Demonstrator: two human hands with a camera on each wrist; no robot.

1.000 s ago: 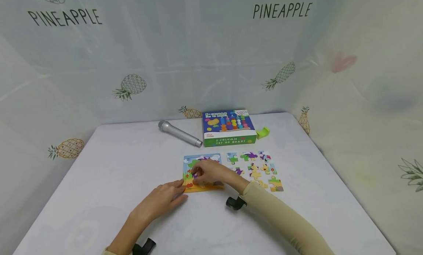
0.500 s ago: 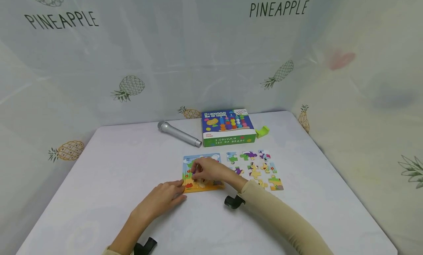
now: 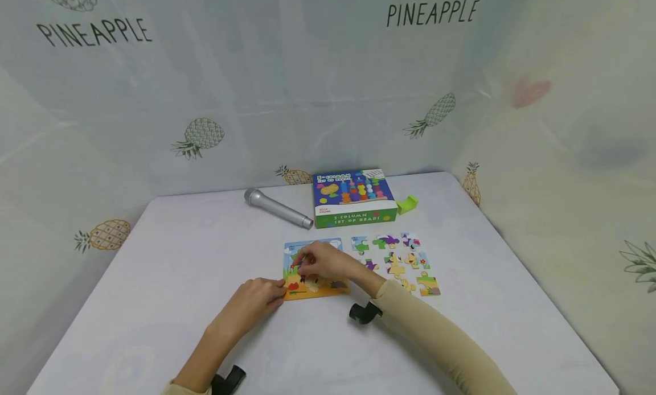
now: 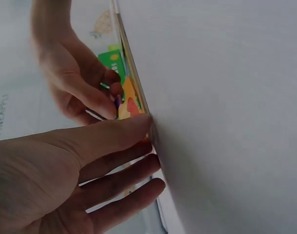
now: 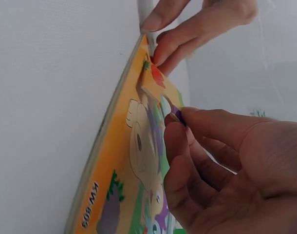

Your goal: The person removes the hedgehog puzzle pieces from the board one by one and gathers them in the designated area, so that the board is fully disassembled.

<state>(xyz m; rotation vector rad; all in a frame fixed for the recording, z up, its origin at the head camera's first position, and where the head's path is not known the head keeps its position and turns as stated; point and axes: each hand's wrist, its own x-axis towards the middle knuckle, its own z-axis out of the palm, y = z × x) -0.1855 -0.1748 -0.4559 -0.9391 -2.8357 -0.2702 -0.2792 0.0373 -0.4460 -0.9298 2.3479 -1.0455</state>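
Note:
In the head view my right hand [image 3: 324,259] is over the picture puzzle board [image 3: 316,291]. Its thumb and forefinger pinch a puzzle piece [image 5: 155,80], orange with a red shape and a purple tab, as the right wrist view shows. That piece lies tilted over the board's lower left corner area, partly hidden by the fingers. My left hand [image 3: 254,298] rests at the board's lower left corner. In the left wrist view its fingers are fairly straight, with thumb and fingertips touching the board's edge. Several loose puzzle pieces [image 3: 394,265] lie right of the board.
Behind the board lie a silver toy microphone [image 3: 279,208] and a boxed bead set [image 3: 355,198]. A small green piece [image 3: 408,205] sits beside the box. A white table [image 3: 205,235] carries everything, with a pineapple-print curtain [image 3: 318,99] behind it.
The right hand has shifted slightly to the left over the board with the puzzle piece. The left hand's thumb has drawn in toward its fingers at the board's corner.

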